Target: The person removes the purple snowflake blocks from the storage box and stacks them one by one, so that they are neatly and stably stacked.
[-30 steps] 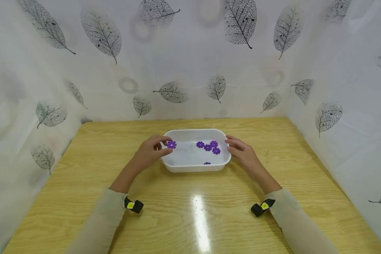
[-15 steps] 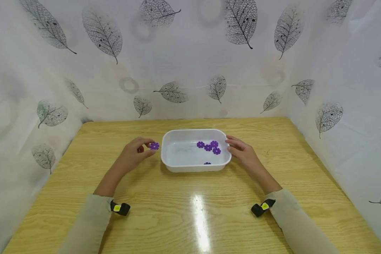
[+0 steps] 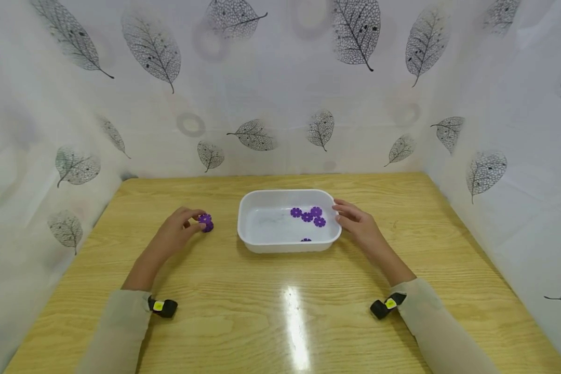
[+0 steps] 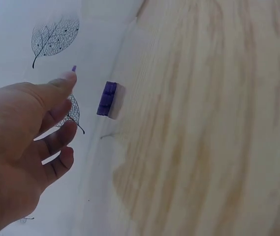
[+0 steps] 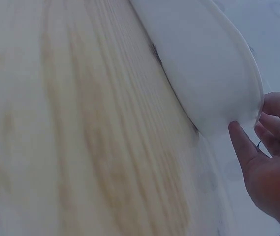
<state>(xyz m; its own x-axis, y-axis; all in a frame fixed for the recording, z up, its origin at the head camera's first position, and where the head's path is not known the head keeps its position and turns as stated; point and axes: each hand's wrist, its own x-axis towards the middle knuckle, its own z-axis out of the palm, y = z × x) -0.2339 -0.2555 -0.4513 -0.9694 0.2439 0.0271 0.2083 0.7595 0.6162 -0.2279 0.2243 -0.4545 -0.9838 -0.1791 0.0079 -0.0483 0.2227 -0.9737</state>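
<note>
In the head view my left hand pinches a purple flower-shaped disc between thumb and fingertips, left of the white tray. Just below that disc, more purple discs stand on the table. From the left wrist they look like a short stack, apart from the held disc, whose edge peeks past my thumb. My right hand touches the tray's right end with nearly straight fingers; the right wrist view has the thumb against the outer wall.
Several purple flower discs lie in the tray's right half, and one is partly hidden by its front wall. A wooden table spreads around. Leaf-print cloth encloses the back and sides.
My left hand has moved left, carrying the disc from over the tray's left end to above the discs on the table. My right hand and the tray have stayed put.
</note>
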